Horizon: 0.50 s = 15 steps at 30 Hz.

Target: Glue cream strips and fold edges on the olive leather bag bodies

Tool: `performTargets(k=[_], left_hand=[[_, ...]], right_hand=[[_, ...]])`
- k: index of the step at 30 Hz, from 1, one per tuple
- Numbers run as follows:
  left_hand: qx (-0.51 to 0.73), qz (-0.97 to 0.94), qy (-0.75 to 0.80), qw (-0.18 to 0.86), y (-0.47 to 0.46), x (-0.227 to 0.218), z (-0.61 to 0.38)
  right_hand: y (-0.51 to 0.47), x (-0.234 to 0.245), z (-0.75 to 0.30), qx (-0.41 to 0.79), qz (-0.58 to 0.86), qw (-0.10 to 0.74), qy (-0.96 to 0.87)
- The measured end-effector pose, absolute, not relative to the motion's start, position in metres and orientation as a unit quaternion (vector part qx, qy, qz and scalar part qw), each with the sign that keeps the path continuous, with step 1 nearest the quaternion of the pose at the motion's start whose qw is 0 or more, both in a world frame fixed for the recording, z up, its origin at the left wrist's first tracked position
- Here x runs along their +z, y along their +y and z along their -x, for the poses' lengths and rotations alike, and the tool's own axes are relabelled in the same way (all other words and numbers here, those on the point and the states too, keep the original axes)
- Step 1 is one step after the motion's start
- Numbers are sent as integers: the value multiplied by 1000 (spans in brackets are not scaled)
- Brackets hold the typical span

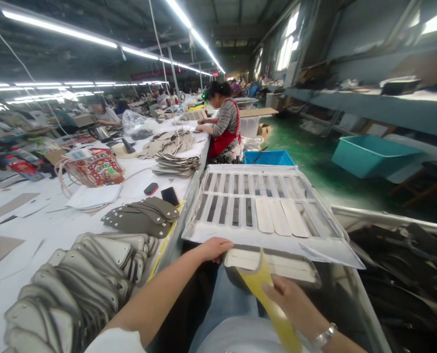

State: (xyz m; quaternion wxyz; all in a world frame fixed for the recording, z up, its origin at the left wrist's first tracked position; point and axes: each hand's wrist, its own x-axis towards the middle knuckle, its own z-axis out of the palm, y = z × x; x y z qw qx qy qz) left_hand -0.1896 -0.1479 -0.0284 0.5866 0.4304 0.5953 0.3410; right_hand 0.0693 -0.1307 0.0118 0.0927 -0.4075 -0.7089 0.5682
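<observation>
My left hand [216, 249] is closed at the near-left edge of a dark panel bearing a long cream pad [290, 267], just above my lap. Its thumb lies on top and its other fingers are partly hidden. My right hand [288, 296] pinches a glossy yellow strip [264, 284], which looks like peel-off backing paper. The strip's upper end crosses the cream pad, and its lower end hangs toward my lap. Just beyond my hands, a white slatted rack [236, 233] carries several loose cream strips [281, 217] at its near right.
Grey-white shaped panels [82, 274] are piled on the table at left, with dark grey pieces [141, 218] behind them. A phone [170, 196] lies near the table edge. A dark-filled bin [405, 279] stands at right. A co-worker in a red apron [223, 127] sits farther ahead.
</observation>
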Motion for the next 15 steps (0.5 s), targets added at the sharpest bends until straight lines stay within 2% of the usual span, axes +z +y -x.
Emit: performTargets(k=[4,7,10,15], left_hand=[[364,-383,568,631,-164,-36,186],[450,-324,498,666,-172,-47,185],[528,-289,467,648,-176,-55,179],[582,-254,438,636,-170,-50,163]], right_hand=[[-160,-5,-40,643,424,107,-629],[-181,-17,-19,698,485,82,-521],[-194,-22,0,761,493,79,-413],[-192,-21,24,831,436,105,-331]])
